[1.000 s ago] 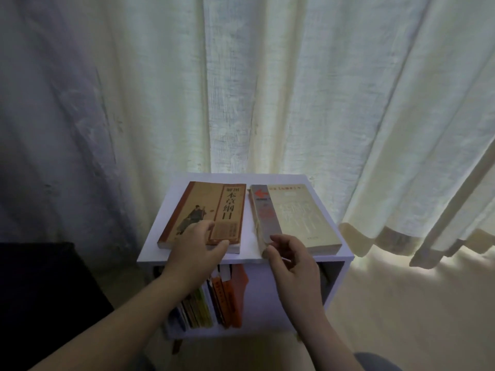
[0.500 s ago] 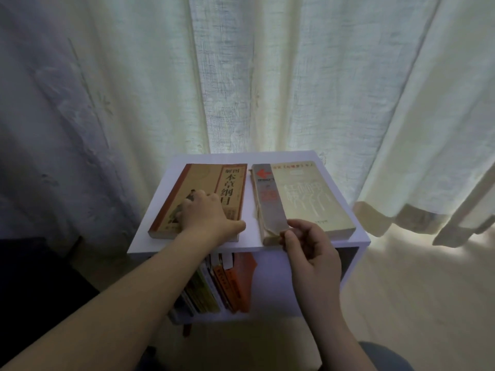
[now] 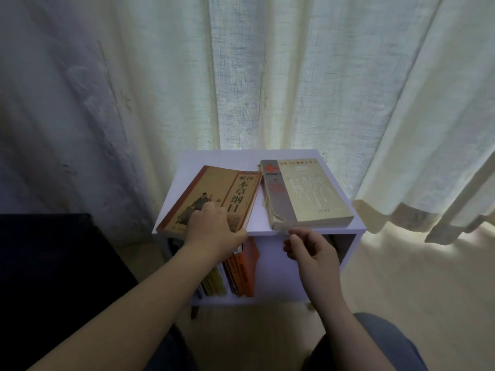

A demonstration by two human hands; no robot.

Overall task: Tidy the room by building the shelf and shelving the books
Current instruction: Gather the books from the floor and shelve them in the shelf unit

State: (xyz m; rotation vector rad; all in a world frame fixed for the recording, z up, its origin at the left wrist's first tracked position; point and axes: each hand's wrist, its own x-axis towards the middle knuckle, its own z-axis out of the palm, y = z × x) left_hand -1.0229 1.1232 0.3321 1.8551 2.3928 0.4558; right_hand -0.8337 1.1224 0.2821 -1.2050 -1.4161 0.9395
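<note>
A white shelf [image 3: 214, 159] stands against the curtain, and two books lie flat on its top. The brown book [image 3: 214, 188] lies askew on the left, its far corner touching the beige book [image 3: 310, 194] on the right. My left hand [image 3: 214, 230] lies on the brown book's near right corner, fingers curled on the cover and thumb at the near edge. My right hand [image 3: 308, 249] hovers just in front of the beige book's near edge, loosely curled and holding nothing.
Several books [image 3: 238, 269] stand upright in the left of the shelf's lower compartment. A pale curtain [image 3: 267, 76] hangs right behind the shelf. A dark piece of furniture [image 3: 40, 263] is at the left. Bare floor [image 3: 415, 277] lies to the right.
The brown book has turned, its far end swinging right against the beige book. My right hand has let go of the beige book's near corner and drawn back slightly.
</note>
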